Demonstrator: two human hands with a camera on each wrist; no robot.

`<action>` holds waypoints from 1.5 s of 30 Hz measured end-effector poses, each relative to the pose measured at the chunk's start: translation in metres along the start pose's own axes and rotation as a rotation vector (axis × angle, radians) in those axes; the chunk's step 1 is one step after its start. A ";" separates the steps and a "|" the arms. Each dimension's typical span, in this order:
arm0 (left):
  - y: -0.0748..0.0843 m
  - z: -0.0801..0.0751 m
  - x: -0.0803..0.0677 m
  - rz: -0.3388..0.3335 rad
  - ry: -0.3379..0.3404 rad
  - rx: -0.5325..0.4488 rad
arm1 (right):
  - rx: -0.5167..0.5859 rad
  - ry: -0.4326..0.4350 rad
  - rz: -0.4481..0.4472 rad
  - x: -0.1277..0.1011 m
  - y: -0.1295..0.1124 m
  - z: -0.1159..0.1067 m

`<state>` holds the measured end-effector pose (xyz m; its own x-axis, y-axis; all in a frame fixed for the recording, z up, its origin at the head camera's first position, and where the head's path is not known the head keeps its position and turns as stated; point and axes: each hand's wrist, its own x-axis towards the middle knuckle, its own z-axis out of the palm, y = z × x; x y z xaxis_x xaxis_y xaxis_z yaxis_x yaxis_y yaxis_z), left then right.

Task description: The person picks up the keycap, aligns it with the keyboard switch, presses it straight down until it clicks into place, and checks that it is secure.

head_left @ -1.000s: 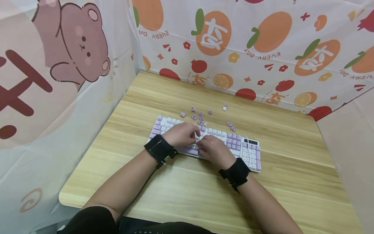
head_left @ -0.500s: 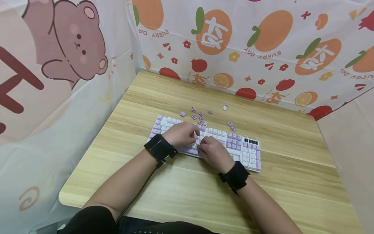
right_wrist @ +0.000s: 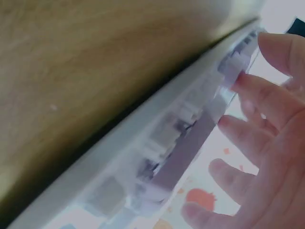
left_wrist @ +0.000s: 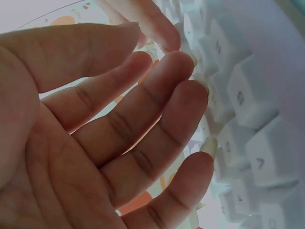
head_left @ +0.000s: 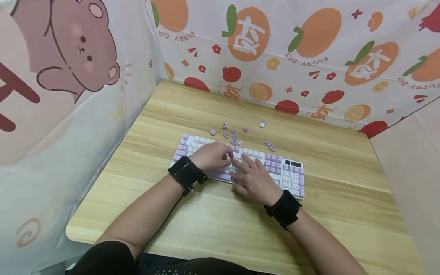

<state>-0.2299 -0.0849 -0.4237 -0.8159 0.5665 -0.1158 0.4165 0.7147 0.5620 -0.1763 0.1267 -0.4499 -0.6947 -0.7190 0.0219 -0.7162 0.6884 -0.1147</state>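
A white and purple keyboard [head_left: 295,185] lies on the wooden table. My left hand [head_left: 209,156] rests over its left-middle keys, fingers loosely bent and thumb apart. In the left wrist view its fingertips [left_wrist: 183,64] touch or nearly touch the white keys [left_wrist: 259,90], and nothing is between them. My right hand [head_left: 256,181] is spread over the middle of the keyboard, beside the left hand. From the right wrist, its fingers [right_wrist: 248,136] reach to the front row beside a long purple key [right_wrist: 186,150]; the palm holds nothing.
Several loose purple keycaps [head_left: 234,131] lie behind the keyboard, with one white and purple keycap [head_left: 262,123] farther back. A folded white cable [head_left: 282,173] lies across the keyboard's right part. The printed curtain [head_left: 275,95] borders the table's back edge.
My right hand has gone from curled fingers to spread, extended ones and shifted a little right. The left hand stays at its place. The head view has shifted slightly.
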 end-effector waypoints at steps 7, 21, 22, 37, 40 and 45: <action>-0.002 0.004 -0.001 -0.010 -0.022 -0.018 | 0.196 -0.046 -0.051 0.005 0.016 -0.002; -0.001 0.005 -0.003 -0.015 0.000 0.020 | 0.403 -0.070 0.421 0.049 0.107 -0.055; -0.001 0.005 -0.004 -0.017 0.001 0.021 | 0.371 -0.077 0.425 0.055 0.111 -0.056; 0.004 0.007 -0.004 -0.014 0.011 0.020 | 0.222 -0.356 0.387 0.116 0.091 -0.029; 0.004 0.002 -0.004 -0.022 0.022 0.017 | 0.216 -0.351 0.380 0.119 0.094 -0.031; 0.002 -0.008 -0.006 -0.037 0.077 0.014 | 0.319 -0.213 0.313 0.112 0.096 -0.044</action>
<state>-0.2271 -0.0905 -0.4150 -0.8590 0.5067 -0.0731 0.3904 0.7406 0.5469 -0.3257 0.1170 -0.4148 -0.8202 -0.5086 -0.2620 -0.3958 0.8351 -0.3821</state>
